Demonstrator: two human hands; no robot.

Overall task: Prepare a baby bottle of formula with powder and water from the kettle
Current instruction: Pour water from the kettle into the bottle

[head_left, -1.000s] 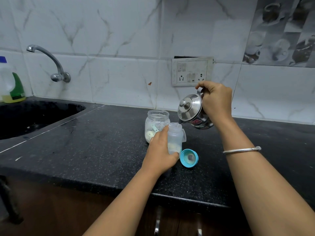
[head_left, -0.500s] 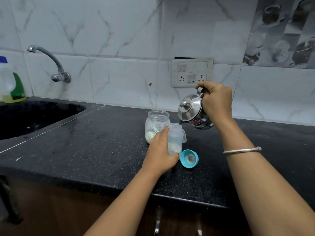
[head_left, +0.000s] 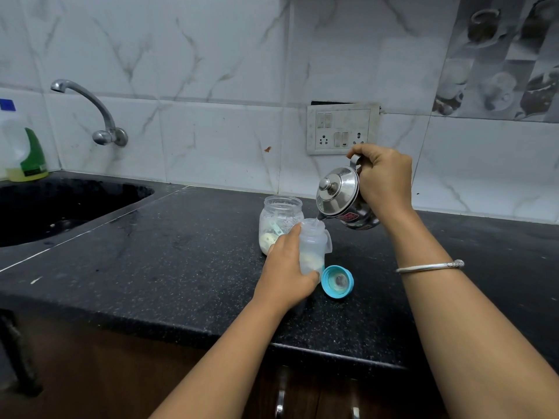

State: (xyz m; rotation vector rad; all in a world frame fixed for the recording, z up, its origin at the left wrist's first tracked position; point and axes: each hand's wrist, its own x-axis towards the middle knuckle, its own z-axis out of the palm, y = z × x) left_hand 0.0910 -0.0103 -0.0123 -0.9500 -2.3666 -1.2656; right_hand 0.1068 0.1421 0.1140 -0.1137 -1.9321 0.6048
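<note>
A clear baby bottle (head_left: 313, 246) stands uncapped on the black counter (head_left: 169, 252), with pale powder at its bottom. My left hand (head_left: 287, 267) is wrapped around its left side. My right hand (head_left: 382, 179) grips the handle of a small steel kettle (head_left: 341, 198), tilted with its spout over the bottle's mouth. A thin stream of water runs from the spout into the bottle. Just behind the bottle sits an open clear jar (head_left: 279, 222) of formula powder with a scoop inside. The bottle's teal cap (head_left: 337, 281) lies on the counter to the right.
A black sink (head_left: 60, 204) is set in the counter at the left, with a wall tap (head_left: 99, 116) above it and a detergent bottle (head_left: 22, 149) at its far corner. A switch and socket plate (head_left: 341, 128) is on the tiled wall behind the kettle.
Both hands, the kettle and the bottle hold almost the same position. The kettle stays tilted over the bottle.
</note>
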